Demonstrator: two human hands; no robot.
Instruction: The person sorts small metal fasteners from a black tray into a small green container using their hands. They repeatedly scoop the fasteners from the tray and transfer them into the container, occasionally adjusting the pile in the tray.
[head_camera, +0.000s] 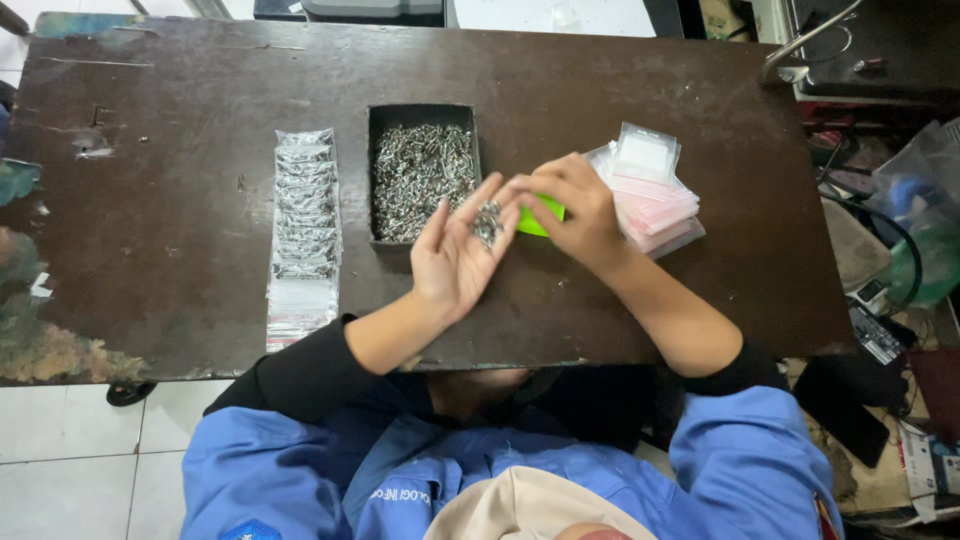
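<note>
Left hand: my left hand (455, 255) lies open, palm up, over the near edge of the dark table (180, 260), fingers spread and slightly cupped, clamped on nothing.
Screws in palm: a small heap of silver screws (487, 222) rests on my fingertips, just in front of the tray.
Right hand: my right hand (580, 215) bends in beside the left, its fingertips meeting the heap; I cannot tell whether they pinch a screw.
Green piece: a bright green object (540, 215) shows under my right fingers; its shape is mostly hidden and I cannot tell if I grip it.
Tray: a black rectangular tray (372, 170) full of loose screws stands at the middle of the table, just beyond my left hand.
Filled bags: a row of small clear bags with screws (305, 200) runs down the table left of the tray.
Empty bags: a fanned stack of clear bags with pink strips (655, 195) lies to the right, partly under my right hand.
</note>
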